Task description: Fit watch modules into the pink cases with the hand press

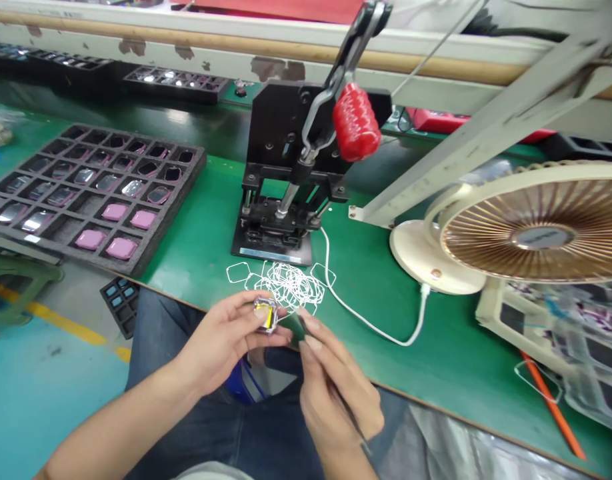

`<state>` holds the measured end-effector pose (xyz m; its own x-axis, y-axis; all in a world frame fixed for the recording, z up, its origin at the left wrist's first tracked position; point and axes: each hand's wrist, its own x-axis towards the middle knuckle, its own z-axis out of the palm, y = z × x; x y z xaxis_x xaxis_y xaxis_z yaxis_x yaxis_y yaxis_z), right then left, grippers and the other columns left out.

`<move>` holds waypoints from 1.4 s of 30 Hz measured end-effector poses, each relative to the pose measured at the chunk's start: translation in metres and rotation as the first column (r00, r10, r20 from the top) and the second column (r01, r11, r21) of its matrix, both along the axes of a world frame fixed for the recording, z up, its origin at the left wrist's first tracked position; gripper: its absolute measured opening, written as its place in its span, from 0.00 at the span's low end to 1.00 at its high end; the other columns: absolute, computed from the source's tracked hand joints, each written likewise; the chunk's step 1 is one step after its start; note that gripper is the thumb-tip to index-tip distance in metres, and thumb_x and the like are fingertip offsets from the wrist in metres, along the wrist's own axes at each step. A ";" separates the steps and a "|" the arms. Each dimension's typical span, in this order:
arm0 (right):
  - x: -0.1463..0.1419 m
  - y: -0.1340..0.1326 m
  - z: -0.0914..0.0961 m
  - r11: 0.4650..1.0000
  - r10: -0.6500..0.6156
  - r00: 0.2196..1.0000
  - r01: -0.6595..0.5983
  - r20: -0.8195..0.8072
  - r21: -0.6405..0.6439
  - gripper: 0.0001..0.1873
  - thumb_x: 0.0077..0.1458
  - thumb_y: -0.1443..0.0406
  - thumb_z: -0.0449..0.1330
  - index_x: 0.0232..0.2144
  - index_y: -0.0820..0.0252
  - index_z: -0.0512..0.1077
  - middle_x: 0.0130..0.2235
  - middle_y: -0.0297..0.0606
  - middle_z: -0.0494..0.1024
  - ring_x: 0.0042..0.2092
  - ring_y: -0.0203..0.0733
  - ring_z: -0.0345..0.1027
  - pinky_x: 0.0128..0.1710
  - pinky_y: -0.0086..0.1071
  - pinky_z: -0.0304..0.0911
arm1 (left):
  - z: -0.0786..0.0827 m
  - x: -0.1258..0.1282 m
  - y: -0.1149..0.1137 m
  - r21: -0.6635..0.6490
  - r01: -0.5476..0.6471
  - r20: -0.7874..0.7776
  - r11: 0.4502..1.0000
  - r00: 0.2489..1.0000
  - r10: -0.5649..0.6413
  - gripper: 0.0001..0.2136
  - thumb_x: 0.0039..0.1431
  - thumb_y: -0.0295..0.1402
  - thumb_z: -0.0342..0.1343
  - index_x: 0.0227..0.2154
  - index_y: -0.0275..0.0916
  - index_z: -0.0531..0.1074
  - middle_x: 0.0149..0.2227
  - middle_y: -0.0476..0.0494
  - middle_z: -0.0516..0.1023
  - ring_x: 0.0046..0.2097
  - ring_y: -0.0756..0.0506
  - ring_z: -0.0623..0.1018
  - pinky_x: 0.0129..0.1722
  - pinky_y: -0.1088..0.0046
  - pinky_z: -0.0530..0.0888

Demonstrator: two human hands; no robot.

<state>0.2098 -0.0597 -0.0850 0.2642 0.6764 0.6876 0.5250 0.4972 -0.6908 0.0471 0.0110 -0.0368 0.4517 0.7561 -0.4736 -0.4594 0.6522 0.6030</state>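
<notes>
My left hand grips a small squarish watch case by its edges, its silvery frame and yellow inner part turned up. In my right hand is a pair of thin dark tweezers, held like a pen with the tips pointing toward the case. A thin white strand shows between the tips and the case; whether the tweezers grip it I cannot tell. Just beyond both hands lies a loose heap of thin white ring gaskets on the green bench mat.
Behind the heap stands a black hand press with a red-gripped lever. A foam tray of watch cases, several of them pink, sits at left. On the right are a cream fan, its white cable and an orange stick.
</notes>
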 end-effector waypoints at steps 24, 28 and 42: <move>0.128 -0.062 0.067 0.621 -0.398 0.779 0.618 0.485 -0.483 0.18 0.74 0.56 0.53 0.47 0.57 0.80 0.40 0.41 0.84 0.39 0.43 0.78 0.43 0.34 0.73 | -0.023 -0.020 0.001 0.123 0.086 -0.343 0.989 0.938 -0.038 0.32 0.51 0.44 0.78 0.59 0.46 0.80 0.56 0.41 0.85 0.43 0.41 0.86 0.39 0.74 0.86; 0.242 -0.080 0.098 0.246 -0.515 0.523 0.849 0.679 -0.467 0.18 0.69 0.56 0.58 0.45 0.62 0.82 0.45 0.51 0.85 0.48 0.54 0.79 0.51 0.39 0.70 | -0.023 -0.023 -0.004 0.110 0.201 -0.369 0.973 0.918 -0.148 0.29 0.54 0.46 0.76 0.57 0.45 0.81 0.53 0.43 0.86 0.44 0.42 0.85 0.43 0.75 0.85; 0.387 -0.039 0.103 -0.061 -0.300 0.580 0.781 0.758 -0.622 0.16 0.68 0.54 0.68 0.42 0.62 0.78 0.42 0.38 0.82 0.46 0.44 0.78 0.53 0.44 0.72 | -0.025 -0.004 -0.037 0.246 0.233 -0.532 0.941 0.844 -0.070 0.27 0.51 0.51 0.77 0.50 0.43 0.82 0.34 0.47 0.85 0.41 0.43 0.84 0.45 0.77 0.82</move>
<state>0.5972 -0.0991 0.0181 0.8414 0.5338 -0.0839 0.5316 -0.8456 -0.0486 0.0430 -0.0262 -0.0616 0.3282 0.8371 -0.4377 0.0557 0.4454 0.8936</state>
